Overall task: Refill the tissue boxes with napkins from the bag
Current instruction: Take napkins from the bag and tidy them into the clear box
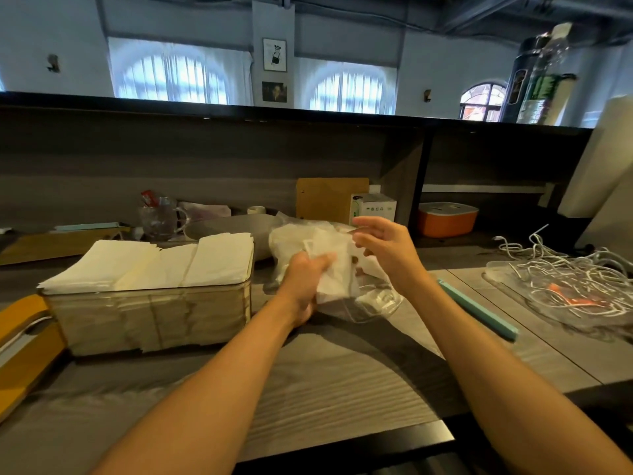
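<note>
A clear tissue box stands left of centre, packed to its rim with white napkins. To its right lies a clear plastic bag with more napkins inside. My left hand grips a wad of white napkins at the bag's mouth. Just above and to the right, my right hand hovers with its fingers loosely curled at the bag's upper edge; whether it pinches the plastic is unclear.
A yellow lid lies at the left edge. A teal stick and a clear tray of white cables are on the right. An orange box, a cardboard sheet, a glass mug and a grey bowl sit behind.
</note>
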Available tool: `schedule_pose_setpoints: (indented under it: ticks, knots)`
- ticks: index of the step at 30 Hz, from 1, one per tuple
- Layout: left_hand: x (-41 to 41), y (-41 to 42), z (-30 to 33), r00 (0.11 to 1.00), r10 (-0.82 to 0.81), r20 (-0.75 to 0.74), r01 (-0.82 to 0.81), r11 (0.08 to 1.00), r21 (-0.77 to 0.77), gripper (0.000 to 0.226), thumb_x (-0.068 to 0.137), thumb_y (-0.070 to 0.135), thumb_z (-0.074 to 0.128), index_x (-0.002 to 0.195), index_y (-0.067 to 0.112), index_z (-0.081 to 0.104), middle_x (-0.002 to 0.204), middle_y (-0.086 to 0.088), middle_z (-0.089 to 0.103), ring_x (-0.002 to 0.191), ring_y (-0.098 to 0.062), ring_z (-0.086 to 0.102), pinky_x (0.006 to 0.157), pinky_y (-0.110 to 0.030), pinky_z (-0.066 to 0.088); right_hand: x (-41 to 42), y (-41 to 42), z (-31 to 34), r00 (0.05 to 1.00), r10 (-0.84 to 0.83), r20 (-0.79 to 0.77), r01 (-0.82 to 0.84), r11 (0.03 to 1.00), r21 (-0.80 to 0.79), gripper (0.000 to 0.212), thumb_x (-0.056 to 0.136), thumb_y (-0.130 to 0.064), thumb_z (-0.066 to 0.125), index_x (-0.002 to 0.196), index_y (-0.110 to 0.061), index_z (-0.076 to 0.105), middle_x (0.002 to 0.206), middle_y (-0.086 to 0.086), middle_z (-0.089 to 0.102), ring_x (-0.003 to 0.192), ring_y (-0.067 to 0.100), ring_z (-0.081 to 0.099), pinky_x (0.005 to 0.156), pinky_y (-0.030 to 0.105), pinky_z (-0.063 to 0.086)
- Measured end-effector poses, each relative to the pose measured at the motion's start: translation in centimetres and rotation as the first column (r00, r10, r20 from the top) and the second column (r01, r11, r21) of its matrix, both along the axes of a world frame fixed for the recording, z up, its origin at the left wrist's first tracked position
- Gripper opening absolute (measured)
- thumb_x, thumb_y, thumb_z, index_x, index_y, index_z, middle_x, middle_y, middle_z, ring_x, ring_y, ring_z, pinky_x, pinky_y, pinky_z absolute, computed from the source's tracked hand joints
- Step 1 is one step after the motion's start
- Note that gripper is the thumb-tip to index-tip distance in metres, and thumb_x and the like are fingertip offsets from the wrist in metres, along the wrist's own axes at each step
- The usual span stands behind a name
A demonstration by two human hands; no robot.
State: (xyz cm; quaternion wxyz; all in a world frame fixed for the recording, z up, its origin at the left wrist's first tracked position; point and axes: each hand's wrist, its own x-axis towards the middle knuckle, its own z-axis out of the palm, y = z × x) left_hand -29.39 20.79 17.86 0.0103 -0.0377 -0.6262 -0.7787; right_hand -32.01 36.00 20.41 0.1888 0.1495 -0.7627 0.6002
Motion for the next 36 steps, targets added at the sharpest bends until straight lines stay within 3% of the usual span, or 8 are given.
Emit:
schedule_pose_setpoints:
  ticks: [3,7,15,18,21,26,32,36]
  knots:
    - [-0.4,-0.9,0.4,0.962,0.258,-0.093,-0.252,0.965,0.072,0.018,0.102,0.026,0.053,0.109,0.012,0.062,0.101,-0.005,0.069,0.09,-0.019,0.067,0.076,-0.031,0.057,-0.4,-0.3,-0.6,0.969,-0.076,0.236,0.079,0.997,0.0,0.034,0.099,-0.022,0.053,0.079,-0.003,0.071,0.066,0.01,0.068,0.062,0.022,0.061,0.061,0.032,0.051]
    - [-0.5,-1.1,-0.2,0.899,0.41,-0.154,-0.423,0.904,-0.06,0.026,0.103,0.03,0.049,0.079,0.022,0.054,0.082,0.004,0.059,0.081,-0.018,0.06,0.074,-0.033,0.051,-0.6,-1.6,-2.2,0.895,-0.208,0.396,0.062,0.934,0.351,0.058,0.101,-0.05,0.033,0.081,-0.017,0.076,0.091,0.0,0.075,0.088,0.018,0.065,0.097,0.042,0.049]
    - [-2.7,-1.8,-1.3,0.906,0.417,0.072,-0.412,0.908,-0.078,0.035,0.102,0.03,0.049,0.128,0.009,0.059,0.119,-0.011,0.064,0.094,-0.025,0.06,0.082,-0.036,0.052,0.9,-3.3,-2.4,0.897,-0.111,0.428,-0.036,0.946,0.322,0.066,0.102,-0.059,0.024,0.132,-0.011,0.058,0.136,0.009,0.056,0.119,0.023,0.051,0.101,0.033,0.033]
    - [-2.8,-1.7,-1.4,0.912,0.397,0.107,-0.395,0.918,-0.039,0.035,0.102,0.032,0.049,0.129,0.011,0.057,0.114,-0.008,0.064,0.094,-0.026,0.061,0.08,-0.037,0.053,0.8,-2.4,-5.3,0.877,0.052,0.477,-0.216,0.931,0.295,0.052,0.105,-0.042,0.033,0.145,-0.009,0.043,0.143,0.007,0.048,0.133,0.024,0.044,0.103,0.027,0.039]
    - [-2.4,-1.3,-1.3,0.938,0.311,0.152,-0.32,0.947,0.035,0.028,0.103,0.031,0.048,0.129,0.019,0.052,0.116,-0.005,0.064,0.097,-0.026,0.062,0.082,-0.042,0.056,-0.6,-2.6,-5.2,0.885,-0.076,0.459,-0.05,0.965,0.257,0.041,0.105,-0.01,0.032,0.144,0.0,0.031,0.149,0.014,0.04,0.138,0.022,0.038,0.115,0.028,0.026]
    - [-1.9,-0.6,-1.3,0.973,0.173,0.151,-0.185,0.98,0.07,0.022,0.105,0.032,0.045,0.124,0.023,0.049,0.101,-0.001,0.063,0.089,-0.021,0.062,0.07,-0.035,0.055,-1.1,-3.9,-2.9,0.89,-0.093,0.446,0.06,0.994,0.086,0.061,0.094,-0.051,0.055,0.14,-0.012,0.047,0.139,0.005,0.05,0.123,0.026,0.05,0.105,0.043,0.044]
    - [-1.7,-0.1,-1.6,0.98,0.121,0.159,-0.143,0.981,0.134,0.038,0.103,0.034,0.049,0.139,0.021,0.047,0.118,-0.009,0.067,0.101,-0.028,0.068,0.079,-0.044,0.06,-1.3,-3.8,-2.7,0.956,-0.124,0.267,0.075,0.98,0.187,0.023,0.093,-0.04,0.062,0.087,-0.018,0.058,0.09,0.003,0.063,0.078,0.013,0.058,0.066,0.023,0.045]
    - [-1.7,0.4,-1.6,0.984,0.108,0.142,-0.13,0.979,0.157,0.024,0.105,0.032,0.044,0.128,0.025,0.046,0.112,-0.006,0.065,0.1,-0.026,0.066,0.087,-0.044,0.058,-1.0,-2.9,-2.5,0.953,-0.133,0.273,0.086,0.98,0.178,0.027,0.092,-0.04,0.065,0.098,-0.014,0.062,0.093,0.006,0.066,0.079,0.016,0.063,0.057,0.02,0.046]
